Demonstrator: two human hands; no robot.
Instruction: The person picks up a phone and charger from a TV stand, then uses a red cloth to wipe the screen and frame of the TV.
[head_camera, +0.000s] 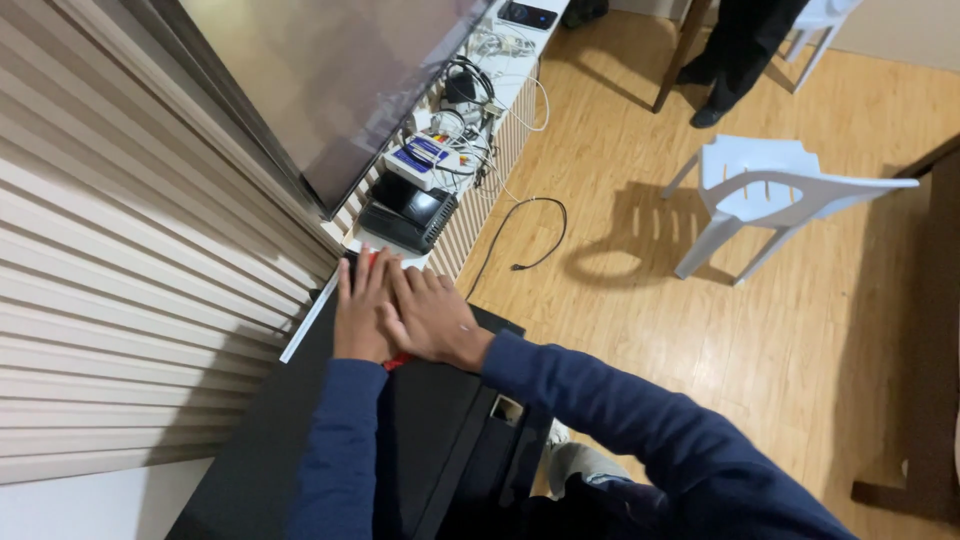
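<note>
My left hand (358, 318) lies flat, fingers together, on a red cloth (371, 258) on top of a black cabinet (420, 430). My right hand (432, 318) lies beside it, its fingers overlapping the left hand, also pressing down on the cloth. Only small bits of red show at the fingertips and under the wrists. Both arms wear dark blue sleeves.
A long white shelf (520, 70) carries a black box (408, 212), a blue and white device (425, 158) and tangled cables. A large dark screen (330, 80) hangs on the slatted wall. A white plastic chair (765, 190) and another person's legs (735, 55) stand on the wooden floor.
</note>
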